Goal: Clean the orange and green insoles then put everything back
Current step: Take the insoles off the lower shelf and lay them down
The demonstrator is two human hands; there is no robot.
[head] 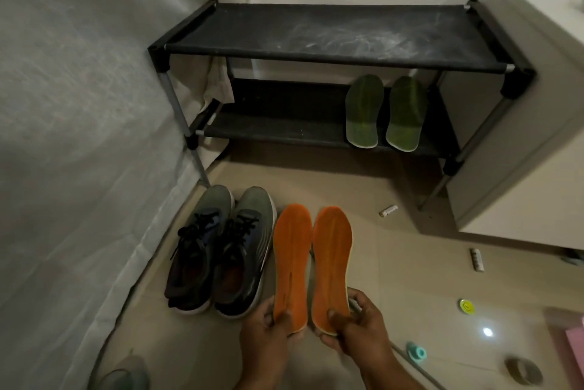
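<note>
Right, on your left the curtain hangs down to the floor, and beside it sit the shoes, laces loose, mouths open toward you. Just right of them you've got both orange insoles up in front of you, side by side, toes pointing away. Your left hand pinches the heel of the left one, thumb on top and fingers curled under; your right hand does the same on the right one's heel. Held only at the heel, they stay fairly flat, so I'd judge them light, thin foam with some spring: bendy, not fragile, easy to crease if you squeeze hard. For wiping, I'd support each under the arch rather than dangling it by the end.

Further back, the rack has a dusty top shelf, and the green insoles lean on the lower shelf at its right end, heels toward you, close together. They look the same sort of soft foam; take them by the heel edge too. Off right, small bits lie scattered on the floor beside a cabinet.
</note>
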